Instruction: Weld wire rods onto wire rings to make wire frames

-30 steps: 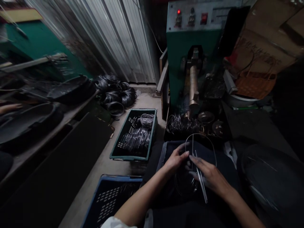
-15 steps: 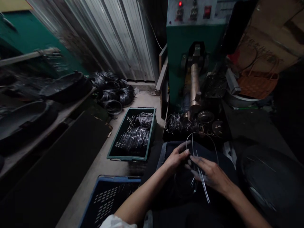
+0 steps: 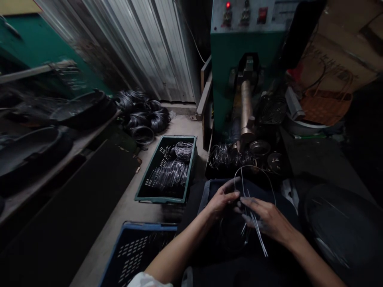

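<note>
Over my lap, my left hand (image 3: 225, 199) is closed on the left side of a thin wire ring (image 3: 260, 167), thumb and fingers pinching it. My right hand (image 3: 265, 217) is closed around several straight metal wires (image 3: 261, 238), which stick out below its fingers toward the lower right. One straight wire rises between the two hands up to the top of the ring. The fingertips of both hands nearly meet. The lower part of the ring is hard to make out against the dark cloth.
A green crate (image 3: 140, 198) holding bent wire pieces stands on the floor to the left, with a blue crate (image 3: 149, 227) nearer. Ahead is a green machine (image 3: 223, 79) with a copper-coloured arm (image 3: 245, 107) above a tray of wire pieces. Wire coils (image 3: 143, 115) lie by the metal wall.
Both hands keep almost the same place and grip. The lower ends of the straight wires have swung slightly to the right.
</note>
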Demonstrator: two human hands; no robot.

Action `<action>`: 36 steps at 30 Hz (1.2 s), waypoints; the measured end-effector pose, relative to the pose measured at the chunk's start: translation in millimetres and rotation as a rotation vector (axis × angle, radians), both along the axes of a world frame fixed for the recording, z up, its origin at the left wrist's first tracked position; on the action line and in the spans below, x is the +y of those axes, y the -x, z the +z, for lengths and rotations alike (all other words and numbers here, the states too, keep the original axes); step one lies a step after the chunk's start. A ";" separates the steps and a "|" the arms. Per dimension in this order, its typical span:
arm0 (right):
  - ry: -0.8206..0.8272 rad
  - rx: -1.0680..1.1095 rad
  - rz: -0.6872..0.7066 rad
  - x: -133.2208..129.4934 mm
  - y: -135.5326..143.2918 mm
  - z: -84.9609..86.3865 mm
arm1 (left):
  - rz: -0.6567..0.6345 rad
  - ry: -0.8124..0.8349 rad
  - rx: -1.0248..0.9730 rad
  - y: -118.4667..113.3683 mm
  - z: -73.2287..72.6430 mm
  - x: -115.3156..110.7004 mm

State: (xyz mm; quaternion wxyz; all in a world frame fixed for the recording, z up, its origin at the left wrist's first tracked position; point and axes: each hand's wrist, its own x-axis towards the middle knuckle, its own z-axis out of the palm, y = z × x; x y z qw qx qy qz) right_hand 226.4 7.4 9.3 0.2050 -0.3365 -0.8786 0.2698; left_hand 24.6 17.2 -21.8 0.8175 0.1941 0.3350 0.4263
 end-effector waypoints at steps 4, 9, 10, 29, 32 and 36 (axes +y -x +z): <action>0.001 -0.024 0.020 4.4 1.6 8.8 | 0.030 -0.033 0.013 0.0 4.6 2.4; -0.019 0.022 0.035 15.6 4.8 22.5 | 0.050 -0.049 0.012 -0.2 12.4 11.2; -0.028 0.029 0.040 18.4 4.8 23.6 | 0.056 -0.055 0.010 -0.3 13.4 13.3; -0.020 -0.018 0.074 47.9 3.5 27.7 | 0.109 -0.104 -0.037 -4.1 19.4 34.0; -0.155 -0.021 0.008 48.6 3.1 21.9 | 0.129 -0.108 0.026 -2.8 19.8 41.8; -0.358 -0.150 -0.089 72.6 5.8 20.8 | 0.193 -0.114 0.098 4.0 27.5 78.5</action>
